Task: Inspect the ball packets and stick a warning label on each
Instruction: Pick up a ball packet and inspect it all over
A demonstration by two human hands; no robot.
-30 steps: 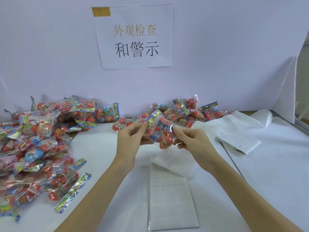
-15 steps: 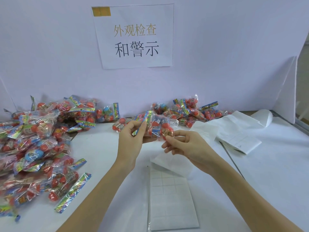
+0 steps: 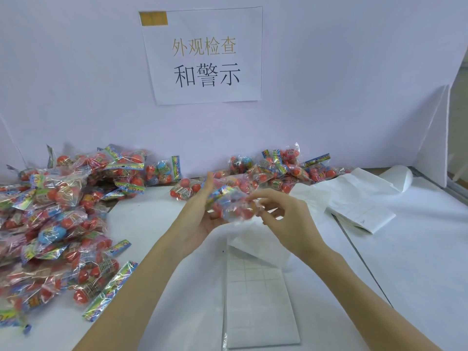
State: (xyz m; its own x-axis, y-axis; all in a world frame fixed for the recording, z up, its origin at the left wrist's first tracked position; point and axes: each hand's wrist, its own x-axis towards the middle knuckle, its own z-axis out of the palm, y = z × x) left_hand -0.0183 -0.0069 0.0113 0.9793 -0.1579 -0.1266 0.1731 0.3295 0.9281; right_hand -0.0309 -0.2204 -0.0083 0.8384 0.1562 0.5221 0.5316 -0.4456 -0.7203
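The left hand (image 3: pixel 200 214) is turned palm-up above the counter (image 3: pixel 417 262), its fingers (image 3: pixel 208 184) straight and raised, and a ball packet (image 3: pixel 231 202) lies against them and across the palm. The packet is blurred, but red balls and a strip of coloured print show through its clear wrap. The right hand (image 3: pixel 288 219) meets the packet from the other side; its fingers (image 3: pixel 258 196) are bent and its fingertips touch the packet's near end, though the blur hides whether they pinch the wrap or only touch it.

Directly below both sets of fingers, a label sheet (image 3: pixel 260 300) ruled into small white rectangles lies flat on the counter, with a loose sheet of white backing paper (image 3: pixel 255 239) overlapping its far edge. Beyond the right fingers sits a stack of folded label sheets (image 3: pixel 359 214), and a paper roll (image 3: pixel 397 176) lies farther off. Well to the outer side of the left fingers spreads a large heap of ball packets (image 3: pixel 58 211). Behind the fingertips, against the white wall, rests a smaller pile of packets (image 3: pixel 278 171). A paper sign (image 3: pixel 205 57) with Chinese characters hangs on the wall above.
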